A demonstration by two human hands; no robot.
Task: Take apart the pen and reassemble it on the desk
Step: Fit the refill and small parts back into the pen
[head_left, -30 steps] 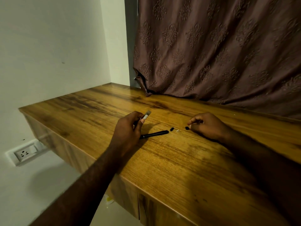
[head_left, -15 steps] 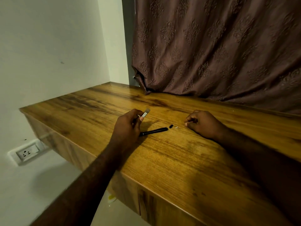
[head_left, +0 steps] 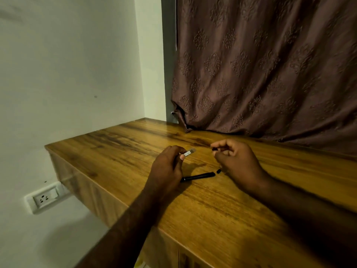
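Note:
My left hand [head_left: 167, 167] is raised a little above the wooden desk [head_left: 222, 215] and pinches a small silver pen part [head_left: 189, 152] that points up and right. My right hand [head_left: 236, 162] is lifted beside it, its fingertips closed on a small black pen piece [head_left: 214, 149]. Below and between the hands the black pen barrel [head_left: 199, 177] lies flat on the desk. Another tiny black piece [head_left: 218, 171] rests just off the barrel's right end, close to my right hand.
A brown patterned curtain [head_left: 266, 70] hangs along the desk's back edge. A white wall stands to the left, with a wall socket [head_left: 44, 198] below desk level. The desk's front edge runs diagonally under my forearms.
My right hand picked up a small black piece from the desk and rose toward my left hand. My left hand kept the silver part. The camera view tilted upward.

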